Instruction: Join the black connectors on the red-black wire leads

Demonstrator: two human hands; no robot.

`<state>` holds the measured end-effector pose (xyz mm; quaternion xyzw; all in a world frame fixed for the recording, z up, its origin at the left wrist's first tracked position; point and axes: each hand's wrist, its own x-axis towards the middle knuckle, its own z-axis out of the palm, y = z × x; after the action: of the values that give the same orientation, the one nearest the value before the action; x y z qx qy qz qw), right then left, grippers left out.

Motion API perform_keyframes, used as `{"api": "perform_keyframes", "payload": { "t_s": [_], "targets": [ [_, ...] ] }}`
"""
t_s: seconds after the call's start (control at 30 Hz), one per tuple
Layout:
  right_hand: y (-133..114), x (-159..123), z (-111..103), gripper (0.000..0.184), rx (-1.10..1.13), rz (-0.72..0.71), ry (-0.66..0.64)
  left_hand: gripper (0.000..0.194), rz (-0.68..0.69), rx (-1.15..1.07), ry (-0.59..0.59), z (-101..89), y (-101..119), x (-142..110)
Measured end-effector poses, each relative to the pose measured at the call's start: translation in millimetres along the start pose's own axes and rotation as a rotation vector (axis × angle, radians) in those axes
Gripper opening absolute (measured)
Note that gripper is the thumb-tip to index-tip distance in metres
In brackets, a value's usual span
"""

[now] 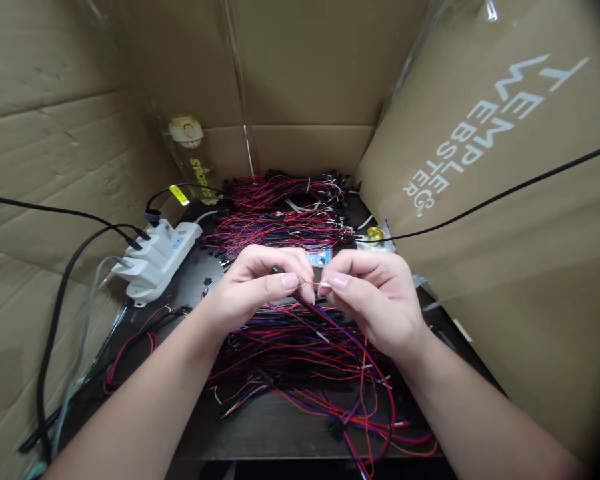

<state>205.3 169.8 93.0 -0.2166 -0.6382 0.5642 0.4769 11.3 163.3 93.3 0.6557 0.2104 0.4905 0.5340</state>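
Thumb and fingers of my left hand are pinched together on a black-sleeved wire, whose red and blue strands run down to the right. Close beside it, my right hand pinches a thin red wire with a white end at the fingertips. A short stretch of this wire shows between the two hands, and my fingers hide where it meets the sleeved one. Under my hands lies a loose pile of red, blue and black wires.
Two wire bundles lie at the back. A white power strip with plugged-in cords stands left, near a clear bottle. A yellow round item sits back right. Cardboard walls enclose the dark table; a black cable crosses right.
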Motion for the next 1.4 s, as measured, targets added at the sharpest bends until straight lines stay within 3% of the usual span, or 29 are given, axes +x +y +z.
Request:
{"api": "perform_keyframes", "payload": {
  "t_s": [0.33, 0.77, 1.03, 1.4],
  "targets": [
    [-2.1, -1.7, -0.1, 0.021, -0.012, -0.014, -0.032, 0.022, -0.002, 0.058, -0.015, 0.6, 3.2, -0.8],
    [-2.5, 1.2, -0.3, 0.027, -0.103, -0.031, 0.001, 0.014, 0.018, 0.182, 0.23, 8.0, 0.4, -1.4],
    [-1.4, -0.1, 0.2, 0.033, -0.144, 0.034, 0.022, 0.013, 0.02, 0.049, 0.233, 6.3, -7.3, -1.1],
    [-2.7, 0.6, 0.6, 0.034, -0.152, 0.011, 0.008, 0.008, 0.001, 0.124, 0.249, 6.8, -3.3, -0.9]
  ]
}}
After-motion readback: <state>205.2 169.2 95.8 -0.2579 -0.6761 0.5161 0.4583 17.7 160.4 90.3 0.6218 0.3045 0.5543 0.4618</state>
